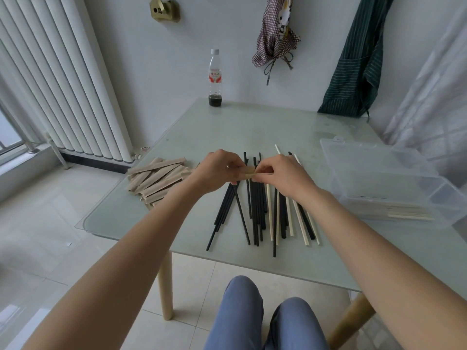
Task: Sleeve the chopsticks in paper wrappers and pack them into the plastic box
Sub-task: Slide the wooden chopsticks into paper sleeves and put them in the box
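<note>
Seen from above, a seated person's left hand [217, 170] and right hand [280, 173] meet over a glass bench [252, 122], each grip pinching one end of a brown paper wrapper [249, 171]. Loose black and pale chopsticks [260, 213] fan out beneath; spare wrappers [156, 178] lie left, the plastic box [384, 178] right. Likely best to pinch the mouth open before feeding tips straight in.

bottle [215, 79], radiator [63, 79], hanging aprons [353, 72]
</note>
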The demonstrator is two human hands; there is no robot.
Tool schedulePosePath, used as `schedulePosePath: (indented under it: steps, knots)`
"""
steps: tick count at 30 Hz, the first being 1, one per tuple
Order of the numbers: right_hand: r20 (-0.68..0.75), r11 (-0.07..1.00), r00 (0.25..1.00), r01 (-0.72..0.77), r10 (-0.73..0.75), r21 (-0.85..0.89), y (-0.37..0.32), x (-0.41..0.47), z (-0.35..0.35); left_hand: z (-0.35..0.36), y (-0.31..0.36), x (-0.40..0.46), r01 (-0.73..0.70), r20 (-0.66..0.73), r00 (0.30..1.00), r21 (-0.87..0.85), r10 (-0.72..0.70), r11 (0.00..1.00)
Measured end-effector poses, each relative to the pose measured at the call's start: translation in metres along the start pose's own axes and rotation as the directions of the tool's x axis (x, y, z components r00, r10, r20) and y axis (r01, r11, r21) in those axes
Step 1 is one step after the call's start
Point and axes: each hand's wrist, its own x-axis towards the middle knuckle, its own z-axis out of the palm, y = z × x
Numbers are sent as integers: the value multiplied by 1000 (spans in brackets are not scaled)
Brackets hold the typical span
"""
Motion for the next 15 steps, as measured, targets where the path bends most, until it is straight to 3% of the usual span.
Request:
schedulePosePath:
  steps: [12, 15]
  knots:
    - [-27, 998, 999, -43, 44, 41, 17, -4, -1, -2, -6, 1, 20, 0, 1000, 54, -20, 998]
    - [-137, 992, 984, -110, 117, 58, 20, -4, 8, 1, -12, -1, 53, -20, 998, 50, -52, 997]
